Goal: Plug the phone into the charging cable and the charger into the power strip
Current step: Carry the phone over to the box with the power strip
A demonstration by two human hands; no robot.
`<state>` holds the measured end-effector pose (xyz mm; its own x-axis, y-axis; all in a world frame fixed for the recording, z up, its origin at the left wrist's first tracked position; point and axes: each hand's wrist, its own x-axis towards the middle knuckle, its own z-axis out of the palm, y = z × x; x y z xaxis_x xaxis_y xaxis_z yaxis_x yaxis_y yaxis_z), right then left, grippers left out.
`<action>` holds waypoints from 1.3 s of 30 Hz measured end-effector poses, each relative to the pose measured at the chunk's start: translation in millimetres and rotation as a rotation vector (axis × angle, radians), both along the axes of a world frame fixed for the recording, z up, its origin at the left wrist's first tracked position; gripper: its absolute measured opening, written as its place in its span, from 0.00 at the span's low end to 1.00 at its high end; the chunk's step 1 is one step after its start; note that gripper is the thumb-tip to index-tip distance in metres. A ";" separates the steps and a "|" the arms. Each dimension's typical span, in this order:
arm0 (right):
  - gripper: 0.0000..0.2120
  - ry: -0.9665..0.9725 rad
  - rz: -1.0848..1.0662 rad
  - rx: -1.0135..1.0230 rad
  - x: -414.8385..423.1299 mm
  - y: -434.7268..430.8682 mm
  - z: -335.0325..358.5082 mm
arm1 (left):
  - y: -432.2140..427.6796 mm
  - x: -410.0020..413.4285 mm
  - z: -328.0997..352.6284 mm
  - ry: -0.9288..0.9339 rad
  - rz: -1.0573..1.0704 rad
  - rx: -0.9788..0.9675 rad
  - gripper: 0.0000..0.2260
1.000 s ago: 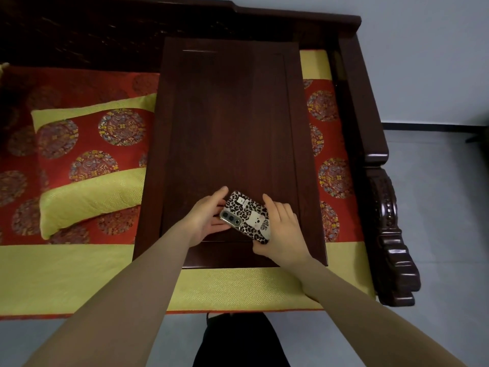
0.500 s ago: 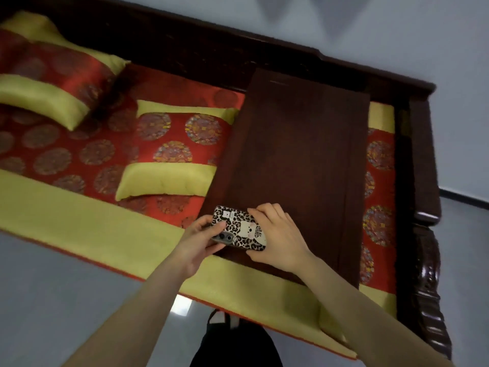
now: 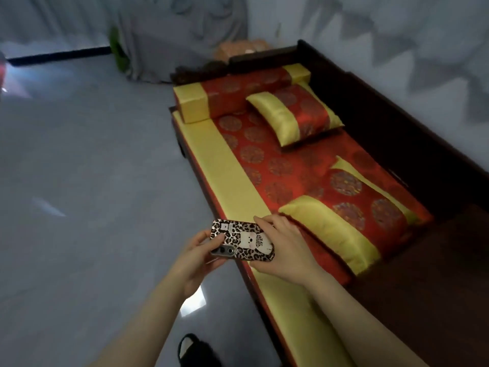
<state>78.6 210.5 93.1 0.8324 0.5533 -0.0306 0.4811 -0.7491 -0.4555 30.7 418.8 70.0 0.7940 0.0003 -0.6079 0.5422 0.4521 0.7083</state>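
Note:
A phone [image 3: 242, 240] in a leopard-print case with a white cartoon sticker is held back-up in the air, above the front edge of the wooden couch. My left hand [image 3: 197, 256] grips its near left end by the camera lens. My right hand [image 3: 284, 250] wraps around its right side. No charging cable, charger or power strip is in view.
The wooden couch [image 3: 397, 123] carries a red and yellow seat cushion [image 3: 227, 165], a bolster [image 3: 238, 98] and two pillows [image 3: 293, 115]. A dark wooden tea table [image 3: 436, 287] sits at the right. Grey floor [image 3: 92, 181] spreads to the left, with a black slipper [image 3: 195, 348] below.
My view has swung far to the left, away from the tea table toward the couch's far end and the floor. Both hands have lifted the phone off the table and carried it left.

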 end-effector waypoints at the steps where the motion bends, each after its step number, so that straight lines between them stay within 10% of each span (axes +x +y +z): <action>1: 0.43 -0.007 0.022 0.000 8.1 28.3 0.5 | 26.9 0.7 -0.3 0.007 0.043 -0.010 0.17; 15: 0.34 -0.050 0.195 -0.082 130.0 319.3 -5.7 | 285.6 97.9 -8.3 0.030 0.275 0.029 0.09; 39: 0.34 0.052 0.273 0.078 607.9 712.6 7.1 | 696.7 553.3 4.3 0.032 0.293 0.085 0.05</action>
